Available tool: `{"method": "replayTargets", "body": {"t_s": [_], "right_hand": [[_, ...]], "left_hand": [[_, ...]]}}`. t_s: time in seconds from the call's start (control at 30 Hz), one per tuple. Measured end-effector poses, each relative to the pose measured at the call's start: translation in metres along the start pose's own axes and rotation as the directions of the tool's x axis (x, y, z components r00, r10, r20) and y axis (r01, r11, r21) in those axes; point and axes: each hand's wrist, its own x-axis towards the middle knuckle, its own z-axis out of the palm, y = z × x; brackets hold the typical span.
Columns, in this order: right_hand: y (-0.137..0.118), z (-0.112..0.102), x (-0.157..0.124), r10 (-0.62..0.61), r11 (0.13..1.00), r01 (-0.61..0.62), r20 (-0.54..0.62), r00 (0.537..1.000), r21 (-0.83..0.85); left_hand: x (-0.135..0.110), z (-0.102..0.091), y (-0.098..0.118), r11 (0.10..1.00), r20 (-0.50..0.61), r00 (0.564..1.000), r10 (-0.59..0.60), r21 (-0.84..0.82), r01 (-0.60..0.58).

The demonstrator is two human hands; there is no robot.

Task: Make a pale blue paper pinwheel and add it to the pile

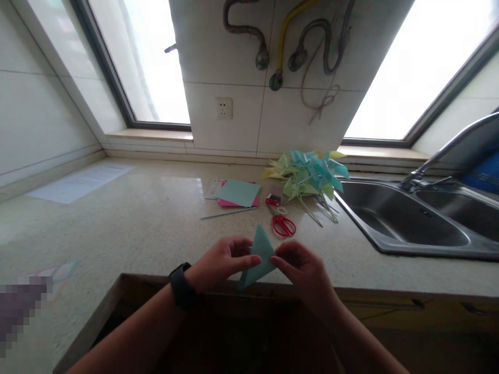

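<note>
A light blue-green sheet of paper point(262, 253), folded into a triangle, is held up near the counter's front edge. My left hand point(230, 257) pinches it from the left, the thumb lying across its face. At its right corner, my right hand point(300, 262) grips the paper between thumb and fingers. Just beyond lie red-handled scissors point(284, 225) and a small red and black box point(273, 199). A thin pale stick point(228, 213) rests in front of a stack of square paper point(238, 193), pale blue-green on top with pink beneath.
Paper pinwheels point(307, 171) in blue, green and yellow are heaped by the sink point(401, 218) with its faucet point(429, 161). A printed sheet point(81, 183) lies at the back left of the counter point(156, 223). Below the front edge is a dark opening.
</note>
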Motion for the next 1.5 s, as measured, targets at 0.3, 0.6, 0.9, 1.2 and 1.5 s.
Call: {"method": "replayTargets", "body": {"t_s": [0.3, 0.6, 0.9, 1.2, 1.5], "right_hand": [[0.009, 0.002, 0.076, 0.022, 1.0, -0.02, 0.172, 0.985, -0.015], [0.009, 0.008, 0.116, 0.078, 0.996, -0.052, 0.381, 0.921, -0.078], [0.007, 0.03, 0.145, 0.155, 0.988, -0.149, 0.429, 0.89, -0.047], [0.027, 0.031, 0.128, 0.254, 0.959, -0.276, 0.233, 0.939, 0.069], [0.031, 0.029, 0.122, 0.199, 0.971, -0.217, 0.165, 0.966, 0.101]], "left_hand": [[0.06, -0.045, -0.005, 0.994, -0.03, 0.996, 0.082, 0.073, -0.08], [0.066, -0.061, -0.022, 0.996, -0.205, 0.976, 0.077, -0.034, -0.085], [0.069, -0.07, -0.03, 0.973, -0.434, 0.9, 0.038, -0.19, -0.133], [0.066, -0.067, -0.034, 0.954, -0.428, 0.903, -0.038, -0.286, -0.096], [0.064, -0.065, -0.032, 0.964, -0.453, 0.889, -0.069, -0.26, -0.058]]}}
